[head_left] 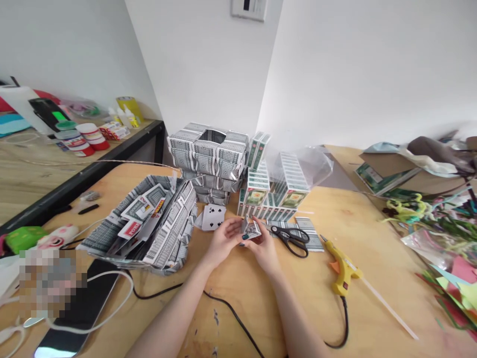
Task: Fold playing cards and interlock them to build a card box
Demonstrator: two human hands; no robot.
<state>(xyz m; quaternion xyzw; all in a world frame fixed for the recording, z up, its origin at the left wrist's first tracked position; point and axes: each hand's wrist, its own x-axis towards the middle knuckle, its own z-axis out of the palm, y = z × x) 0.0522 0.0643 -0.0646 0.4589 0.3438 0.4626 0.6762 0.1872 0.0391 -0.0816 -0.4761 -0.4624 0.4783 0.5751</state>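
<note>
My left hand [222,239] and my right hand [264,247] meet over the middle of the wooden table, and both pinch a small folded playing card [251,229] between the fingertips. Just behind my left hand lies a folded card showing black spades [211,217]. A woven basket made of folded cards [149,228] sits to the left. A taller block built of folded cards [208,159] stands behind, with stacked card boxes [270,191] to its right.
Black scissors [292,237] and a yellow glue gun [343,271] with its black cord lie right of my hands. Coloured paper and pipe cleaners [443,233] crowd the right edge. A phone [80,311] and white cable lie at the left. Glue pots [84,136] stand on a side desk.
</note>
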